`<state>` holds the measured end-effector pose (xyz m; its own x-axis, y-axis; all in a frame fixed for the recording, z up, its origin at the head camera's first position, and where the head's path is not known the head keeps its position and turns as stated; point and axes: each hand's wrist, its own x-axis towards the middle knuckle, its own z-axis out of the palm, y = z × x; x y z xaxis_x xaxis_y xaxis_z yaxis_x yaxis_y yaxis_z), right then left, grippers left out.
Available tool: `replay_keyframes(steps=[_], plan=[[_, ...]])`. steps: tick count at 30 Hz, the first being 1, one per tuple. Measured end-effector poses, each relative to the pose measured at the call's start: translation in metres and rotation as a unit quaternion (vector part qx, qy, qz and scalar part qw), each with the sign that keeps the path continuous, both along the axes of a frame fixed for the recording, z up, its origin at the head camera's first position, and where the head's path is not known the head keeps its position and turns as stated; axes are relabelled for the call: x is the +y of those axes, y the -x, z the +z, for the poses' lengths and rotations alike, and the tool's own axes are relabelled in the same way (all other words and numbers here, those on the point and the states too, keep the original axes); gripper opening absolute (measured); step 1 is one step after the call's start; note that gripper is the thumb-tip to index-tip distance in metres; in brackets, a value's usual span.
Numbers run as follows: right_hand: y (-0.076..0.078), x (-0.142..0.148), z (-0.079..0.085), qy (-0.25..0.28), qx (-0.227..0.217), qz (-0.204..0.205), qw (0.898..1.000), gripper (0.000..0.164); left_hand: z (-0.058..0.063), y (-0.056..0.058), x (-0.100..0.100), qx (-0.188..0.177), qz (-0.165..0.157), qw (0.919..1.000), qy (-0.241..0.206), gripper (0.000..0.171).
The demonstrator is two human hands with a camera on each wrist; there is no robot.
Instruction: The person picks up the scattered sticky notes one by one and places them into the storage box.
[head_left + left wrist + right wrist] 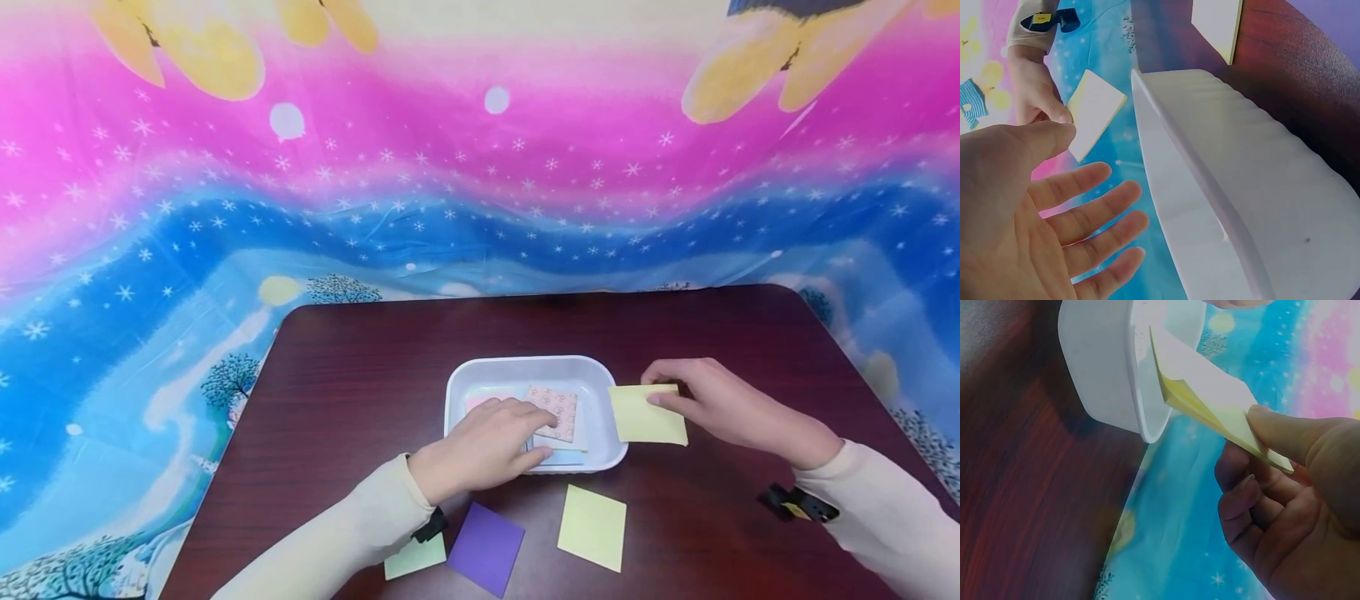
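My right hand [716, 404] pinches a pale yellow sticky note pad [648, 417] between thumb and fingers, just off the right rim of a white plastic basin [603, 400]. The right wrist view shows the pad's sheets [1210, 403] fanning slightly apart at one edge. Over the basin's left part hovers my left hand [483, 442], its fingers loosely extended and nothing held in the left wrist view. Beneath and beside it in the basin lie a pink patterned pad [558, 408] and other paper pieces, partly hidden by the hand.
On the dark wooden table [360, 358], in front of the basin, lie a purple pad [486, 550], another pale yellow pad [592, 529] and a light green pad [416, 560], the last partly covered by the left sleeve. A colourful printed cloth [480, 183] hangs behind the table.
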<state>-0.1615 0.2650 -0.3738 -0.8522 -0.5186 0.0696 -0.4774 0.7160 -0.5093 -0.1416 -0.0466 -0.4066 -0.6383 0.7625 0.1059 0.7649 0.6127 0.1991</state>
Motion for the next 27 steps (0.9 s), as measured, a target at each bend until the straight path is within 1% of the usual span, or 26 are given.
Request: replay_keyframes(steps=[6, 15, 20, 27], plan=[[0.004, -0.007, -0.005, 0.017, -0.002, -0.002, 1.0, 0.007, 0.001, 0.0, -0.004, -0.008, 0.017, 0.9998, 0.007, 0.04], [0.011, -0.021, -0.009, 0.026, -0.015, 0.003, 1.0, 0.01, 0.003, 0.002, -0.01, -0.01, 0.023, 0.9997, 0.003, 0.04], [0.017, -0.03, -0.012, 0.034, -0.019, 0.005, 0.999, 0.008, 0.002, 0.004, -0.014, -0.005, 0.031, 0.9995, 0.002, 0.041], [0.025, -0.042, -0.019, 0.04, -0.029, 0.023, 0.999, 0.006, 0.003, 0.005, -0.02, 0.003, 0.035, 0.9994, -0.005, 0.042]])
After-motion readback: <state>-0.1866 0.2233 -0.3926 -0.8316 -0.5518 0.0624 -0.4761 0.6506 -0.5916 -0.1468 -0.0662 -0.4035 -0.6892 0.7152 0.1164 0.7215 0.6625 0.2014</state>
